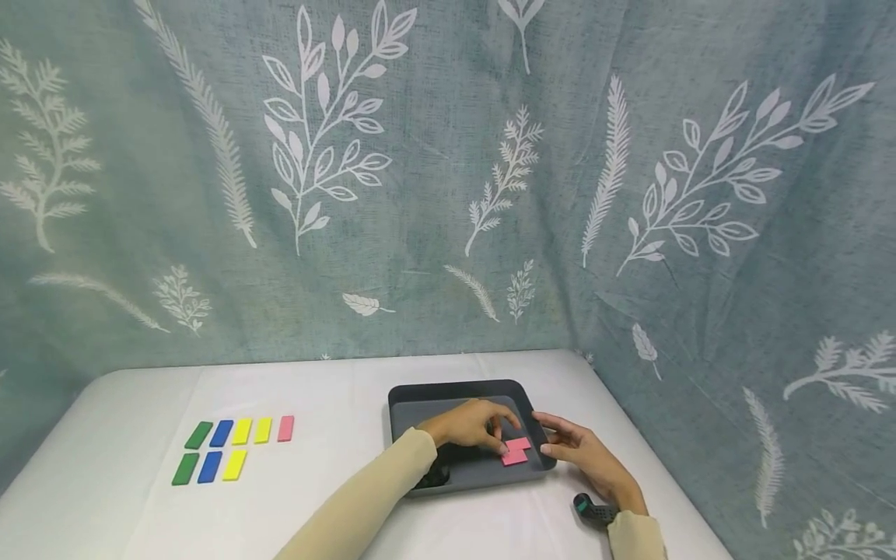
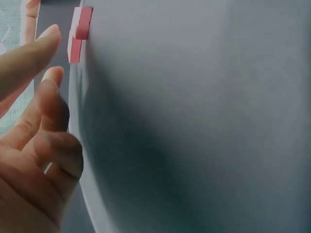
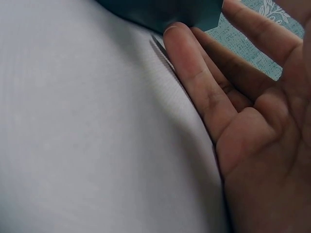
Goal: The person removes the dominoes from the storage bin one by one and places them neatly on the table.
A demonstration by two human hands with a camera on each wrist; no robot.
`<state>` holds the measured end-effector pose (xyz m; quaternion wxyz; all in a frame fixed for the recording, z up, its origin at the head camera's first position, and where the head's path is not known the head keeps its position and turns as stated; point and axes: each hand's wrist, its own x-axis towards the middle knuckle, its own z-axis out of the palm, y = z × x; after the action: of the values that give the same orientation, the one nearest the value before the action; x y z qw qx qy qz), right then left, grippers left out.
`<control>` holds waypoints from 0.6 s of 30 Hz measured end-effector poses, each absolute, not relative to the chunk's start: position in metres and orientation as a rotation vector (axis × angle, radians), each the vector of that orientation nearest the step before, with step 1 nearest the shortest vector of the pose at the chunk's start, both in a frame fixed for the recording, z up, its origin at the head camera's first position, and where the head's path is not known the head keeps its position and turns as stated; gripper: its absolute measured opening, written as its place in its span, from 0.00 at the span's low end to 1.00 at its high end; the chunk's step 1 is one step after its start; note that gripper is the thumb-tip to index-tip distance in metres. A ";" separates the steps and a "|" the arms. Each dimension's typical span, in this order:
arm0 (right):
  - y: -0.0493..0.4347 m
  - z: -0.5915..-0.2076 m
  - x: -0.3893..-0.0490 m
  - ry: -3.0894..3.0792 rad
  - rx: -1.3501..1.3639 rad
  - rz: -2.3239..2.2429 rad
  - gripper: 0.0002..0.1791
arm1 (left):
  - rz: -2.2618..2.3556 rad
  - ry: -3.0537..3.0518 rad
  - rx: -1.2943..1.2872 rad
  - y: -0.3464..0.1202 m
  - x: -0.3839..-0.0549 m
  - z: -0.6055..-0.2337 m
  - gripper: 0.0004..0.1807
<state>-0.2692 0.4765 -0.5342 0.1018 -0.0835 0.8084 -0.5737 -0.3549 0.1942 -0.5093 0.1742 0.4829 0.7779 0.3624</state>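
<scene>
A dark grey tray (image 1: 483, 476) stands on the white table, with two pink blocks (image 1: 515, 459) lying together near its right end. Over the tray reaches my left hand (image 1: 476, 424), fingers bent and thumb tip close to the pink blocks. In the left wrist view, a gap separates the fingertips from the pink blocks (image 2: 83, 24), and nothing is held. At the tray's right side, my right hand (image 1: 588, 455) has its fingertips at the rim. The right wrist view shows those fingers (image 3: 187, 53) fairly straight against the tray (image 3: 194, 14).
On the table's left side lie two rows of small blocks: green (image 1: 185, 469), blue (image 1: 209, 467), yellow (image 1: 235, 465) and one pink block (image 1: 285, 428). A leaf-patterned curtain (image 1: 434, 272) hangs behind the table and along its right side.
</scene>
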 end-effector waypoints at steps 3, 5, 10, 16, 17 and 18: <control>0.477 -0.535 -0.270 2.400 -0.255 -1.694 0.33 | 0.979 2.209 1.359 0.196 -0.355 -0.510 0.26; 0.477 -0.534 -0.270 2.408 -0.258 -1.695 0.33 | 0.941 2.208 1.351 0.197 -0.355 -0.510 0.28; 0.476 -0.534 -0.269 2.413 -0.235 -1.703 0.33 | 0.795 2.234 1.396 0.199 -0.354 -0.508 0.32; 0.475 -0.538 -0.269 2.419 -0.224 -1.696 0.32 | 0.650 2.221 1.462 0.201 -0.353 -0.505 0.34; 0.475 -0.538 -0.269 2.420 -0.224 -1.699 0.32 | 0.640 2.221 1.468 0.202 -0.352 -0.505 0.35; 0.475 -0.538 -0.269 2.420 -0.225 -1.703 0.32 | 0.629 2.226 1.477 0.202 -0.351 -0.504 0.35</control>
<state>-0.2692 0.4751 -0.5381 0.0867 -0.0755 0.8124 -0.5716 -0.3512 0.2023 -0.5040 0.1976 0.5275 0.7951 0.2246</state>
